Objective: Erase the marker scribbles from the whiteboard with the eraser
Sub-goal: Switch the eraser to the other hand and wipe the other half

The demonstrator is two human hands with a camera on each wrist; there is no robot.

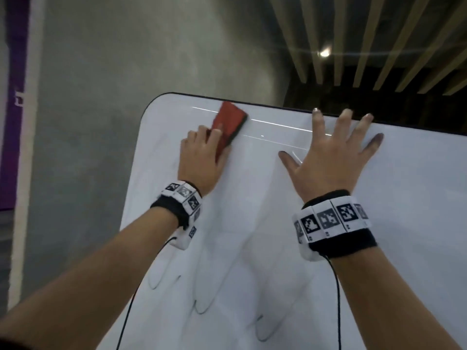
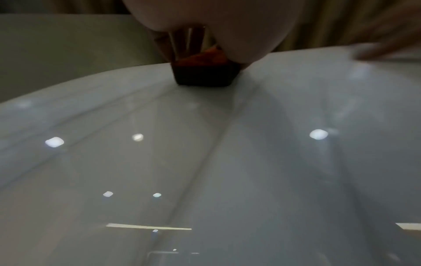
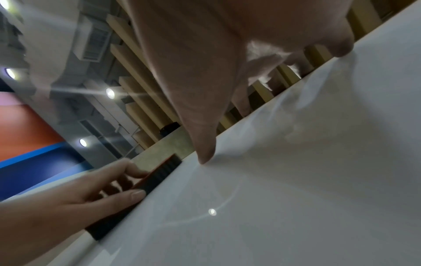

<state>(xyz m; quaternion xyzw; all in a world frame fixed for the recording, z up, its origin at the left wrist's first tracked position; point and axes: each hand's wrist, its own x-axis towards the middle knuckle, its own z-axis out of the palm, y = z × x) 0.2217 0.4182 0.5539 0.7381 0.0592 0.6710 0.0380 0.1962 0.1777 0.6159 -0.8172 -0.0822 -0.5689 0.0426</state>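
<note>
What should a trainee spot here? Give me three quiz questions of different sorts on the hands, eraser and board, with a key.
1. True or false: the right hand lies flat with fingers spread on the whiteboard.
2. Which hand has its grip on the red eraser? A) the left hand B) right C) both
3. Fill in: faint marker scribbles remain on the board's ____ part in the head view.

Key: 1 true; 2 A; 3 lower
</note>
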